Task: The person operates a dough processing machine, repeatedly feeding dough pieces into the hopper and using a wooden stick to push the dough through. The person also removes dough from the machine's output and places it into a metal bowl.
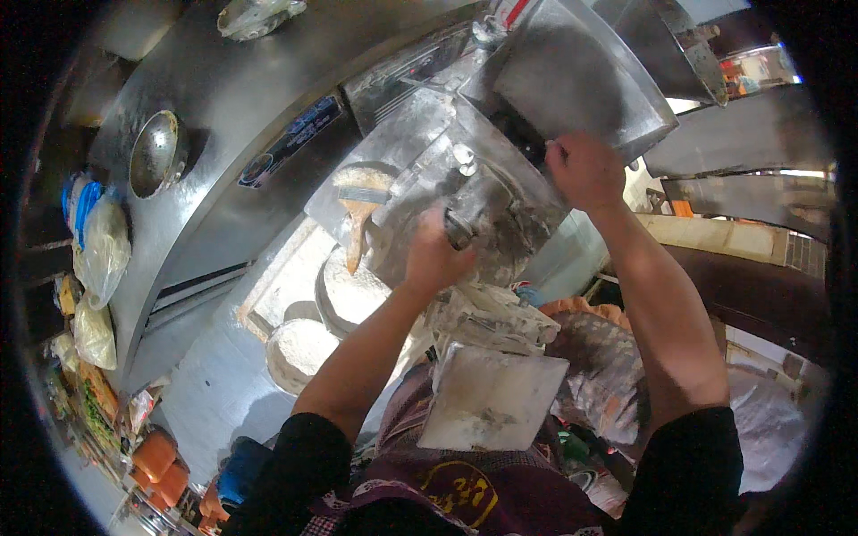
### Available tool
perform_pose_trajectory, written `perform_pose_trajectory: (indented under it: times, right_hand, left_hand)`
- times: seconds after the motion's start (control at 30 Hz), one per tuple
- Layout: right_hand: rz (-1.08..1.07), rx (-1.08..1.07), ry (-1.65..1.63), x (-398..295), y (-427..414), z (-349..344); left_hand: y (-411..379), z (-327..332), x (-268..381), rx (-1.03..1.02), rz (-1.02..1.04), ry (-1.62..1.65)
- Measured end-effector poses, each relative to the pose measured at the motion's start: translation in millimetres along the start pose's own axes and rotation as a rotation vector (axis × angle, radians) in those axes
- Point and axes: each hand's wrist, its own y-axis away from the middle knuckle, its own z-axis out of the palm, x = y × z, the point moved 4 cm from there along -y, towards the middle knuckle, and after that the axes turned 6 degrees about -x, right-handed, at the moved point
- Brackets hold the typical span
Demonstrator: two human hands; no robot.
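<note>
Before me stands a flour-dusted stainless steel machine with a large square metal hopper or cover. My left hand is closed around a short dark metal piece, perhaps a handle, low over the machine. At the hopper's near edge, my right hand is curled beside a black panel; its fingertips are hidden, so its grip is unclear. A wide wooden-handled brush, its bristles floury, lies left of my left hand. Below that hand are crumpled floury sheets or cloth and a square pale board.
Two round containers of flour stand left of my left forearm. Farther left, a curved steel hood carries a metal bowl and plastic bags. Orange containers sit lower left. A stuffed sack lies beneath my right arm.
</note>
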Motion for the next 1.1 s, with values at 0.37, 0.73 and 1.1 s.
perform_pose_trajectory:
  times: [0.37,0.73,1.1]
  right_hand:
    - [0.016,0.025,-0.06,-2.1,1.1,-4.8]
    - [-0.039,0.181,0.0,2.0,2.3,2.5]
    - [-0.022,0.062,0.071,-8.1,-0.4,-9.4]
  left_hand:
    - [66.4,-32.4,-57.2,-0.31,-0.737,1.467]
    - [83.5,-111.1,-1.7,-0.064,-0.454,1.097]
    - [129.8,-130.6,-32.8,0.335,-0.658,1.338]
